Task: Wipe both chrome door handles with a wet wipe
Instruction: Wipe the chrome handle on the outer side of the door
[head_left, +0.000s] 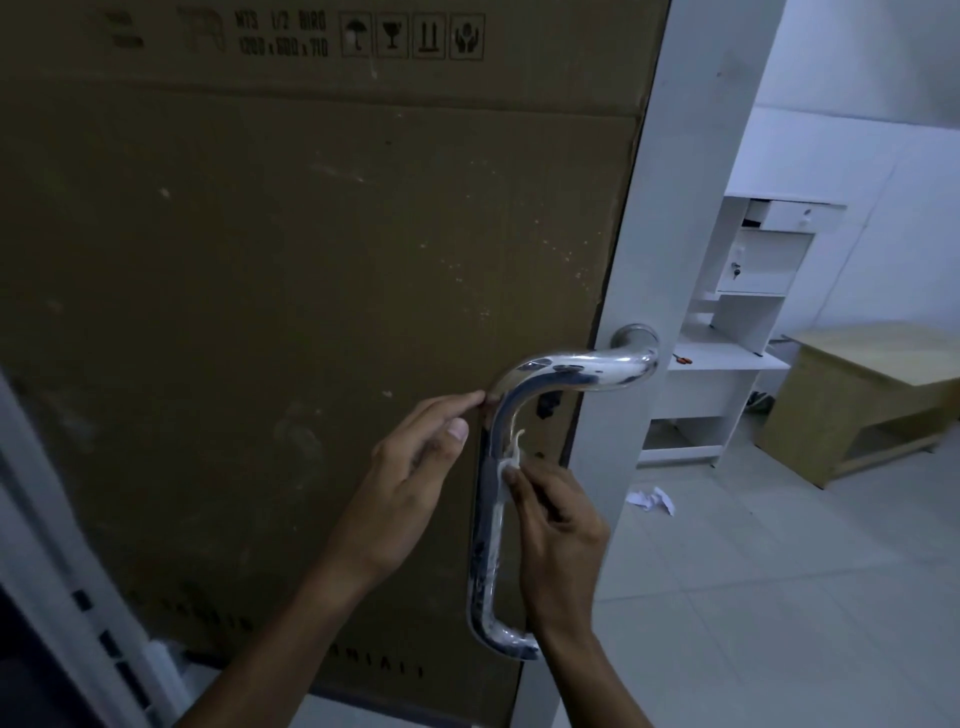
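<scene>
Both forearms are seen rising from the bottom edge toward a chrome door handle (488, 519), a long pull bar that is fixed to the white door frame (649, 260) and bent over at its top into a horizontal arm. The right hand (558, 525) is held against the inner side of the bar's upright part, and a white wet wipe (511, 454) is pinched between its curled fingers and thumb and pressed onto the chrome, a twisted end of the wipe being left sticking up above the fingertips. The left hand (415, 467) is placed on the outer side of the bar near its upper bend, with fingers fairly straight and close together; the fingertips are laid just at the curve of the handle, and nothing is gripped by it. Brown cardboard (285, 260) with printed shipping symbols is seen covering the door panel behind the handle. Only this one handle is shown. Beyond the door, a crumpled white paper (652, 500) is seen lying on the tiled floor (779, 597), near a white shelving unit (737, 322) and a low wooden counter (872, 384).
</scene>
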